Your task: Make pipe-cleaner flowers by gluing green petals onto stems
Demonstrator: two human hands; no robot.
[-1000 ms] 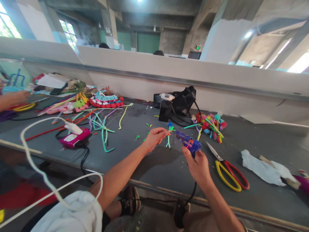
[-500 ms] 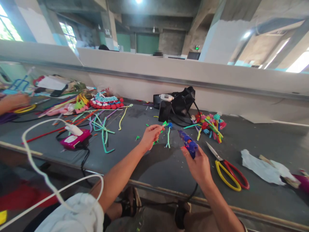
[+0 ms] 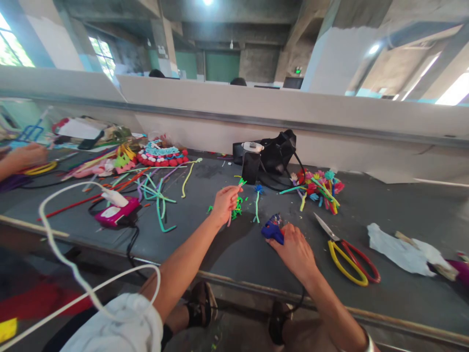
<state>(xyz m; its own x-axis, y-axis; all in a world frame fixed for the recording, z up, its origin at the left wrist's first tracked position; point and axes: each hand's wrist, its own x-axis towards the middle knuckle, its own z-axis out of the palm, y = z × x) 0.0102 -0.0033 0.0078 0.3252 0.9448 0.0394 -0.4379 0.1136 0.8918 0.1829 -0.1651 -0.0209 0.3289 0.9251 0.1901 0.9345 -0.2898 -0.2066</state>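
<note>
Left hand pinched green-tipped pink stem above bench; right hand gripped blue glue gun at bench surface. Blue-topped stem lay between hands, scissors farther right. Green sign glowed beyond, lettering too small to read.

Dark grey counter, long whitish partition behind it, raw concrete ceiling with a bright lamp, daylit window at left, broad pillar part white and part bare concrete at right, green panel by the far wall, dim floor below
</note>
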